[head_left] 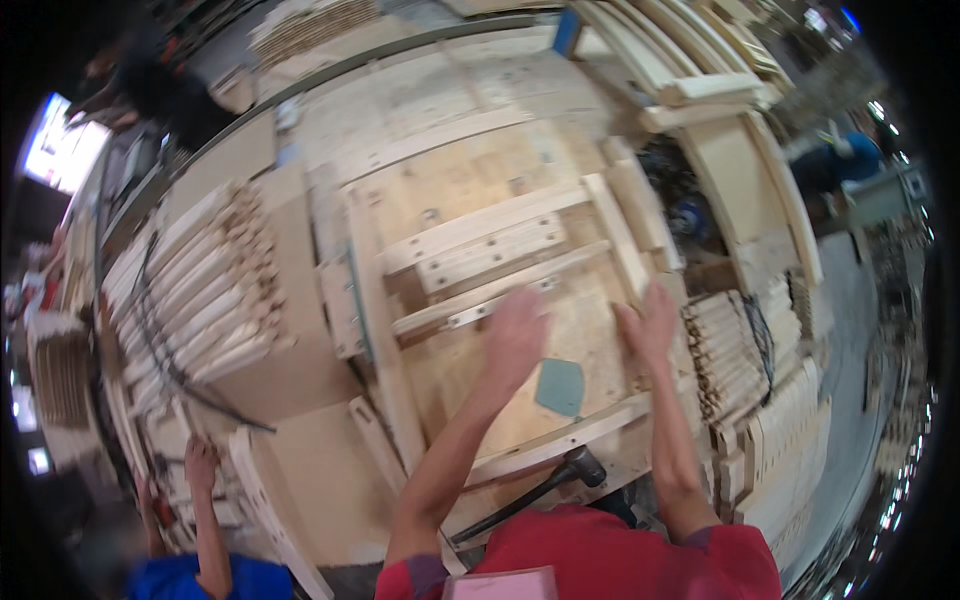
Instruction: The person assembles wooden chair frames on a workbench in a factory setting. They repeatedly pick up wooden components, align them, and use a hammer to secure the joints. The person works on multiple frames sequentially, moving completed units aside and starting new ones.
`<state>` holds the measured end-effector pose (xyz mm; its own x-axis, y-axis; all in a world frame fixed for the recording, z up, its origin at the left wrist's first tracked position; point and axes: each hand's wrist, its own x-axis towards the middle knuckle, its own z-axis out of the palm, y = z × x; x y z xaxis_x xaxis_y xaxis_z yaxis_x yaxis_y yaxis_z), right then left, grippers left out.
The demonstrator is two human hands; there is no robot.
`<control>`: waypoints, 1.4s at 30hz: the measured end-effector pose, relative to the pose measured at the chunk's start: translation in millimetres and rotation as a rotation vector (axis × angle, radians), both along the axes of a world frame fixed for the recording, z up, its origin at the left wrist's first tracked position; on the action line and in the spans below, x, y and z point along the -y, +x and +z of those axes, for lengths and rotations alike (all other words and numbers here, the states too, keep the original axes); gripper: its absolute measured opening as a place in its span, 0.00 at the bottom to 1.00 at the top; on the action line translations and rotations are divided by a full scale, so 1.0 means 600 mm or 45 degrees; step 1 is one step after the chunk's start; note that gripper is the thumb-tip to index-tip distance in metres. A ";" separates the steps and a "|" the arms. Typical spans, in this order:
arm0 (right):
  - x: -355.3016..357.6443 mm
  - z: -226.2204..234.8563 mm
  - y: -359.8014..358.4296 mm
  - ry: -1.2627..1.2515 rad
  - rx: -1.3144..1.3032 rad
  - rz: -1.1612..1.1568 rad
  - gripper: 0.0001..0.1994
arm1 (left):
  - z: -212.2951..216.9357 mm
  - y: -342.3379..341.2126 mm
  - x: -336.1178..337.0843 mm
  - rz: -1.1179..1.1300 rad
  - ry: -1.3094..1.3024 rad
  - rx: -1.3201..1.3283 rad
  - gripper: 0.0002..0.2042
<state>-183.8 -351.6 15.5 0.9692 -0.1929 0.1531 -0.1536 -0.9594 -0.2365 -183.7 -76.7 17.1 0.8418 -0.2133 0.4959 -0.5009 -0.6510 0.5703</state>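
Head view: our left hand [515, 335] flat, fingers spread, empty, blurred, over plywood jig [500, 380] at frame centre. Right hand [650, 325] open too, fingertips touching upright slat [622, 240] right of centre. We'd judge: press slat flush against stop, keep palms flat. Grey pad [560, 387] between forearms; rubber mallet [560, 475] at lower edge, near. Another person's hand [200, 462] lower left, apart.

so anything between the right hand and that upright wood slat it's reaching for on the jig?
Nothing visible. The right hand is open, its fingertips at the lower end of the upright wooden slat; whether they touch is unclear. The left hand, blurred, hovers open over the plywood jig board, off to the side.
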 end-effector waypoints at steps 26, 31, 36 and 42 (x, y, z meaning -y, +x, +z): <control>0.028 -0.025 -0.015 0.244 -0.025 0.043 0.38 | -0.063 0.180 0.149 -0.012 0.481 0.003 0.11; 0.022 -0.021 -0.017 0.305 -0.064 -0.016 0.38 | -0.062 0.177 0.147 -0.011 0.466 0.039 0.08; 0.025 -0.019 -0.021 0.306 -0.050 -0.030 0.37 | -0.062 0.177 0.150 -0.047 0.489 -0.024 0.15; 0.012 -0.014 -0.020 0.332 -0.083 -0.063 0.37 | -0.066 0.180 0.147 -0.048 0.473 0.014 0.16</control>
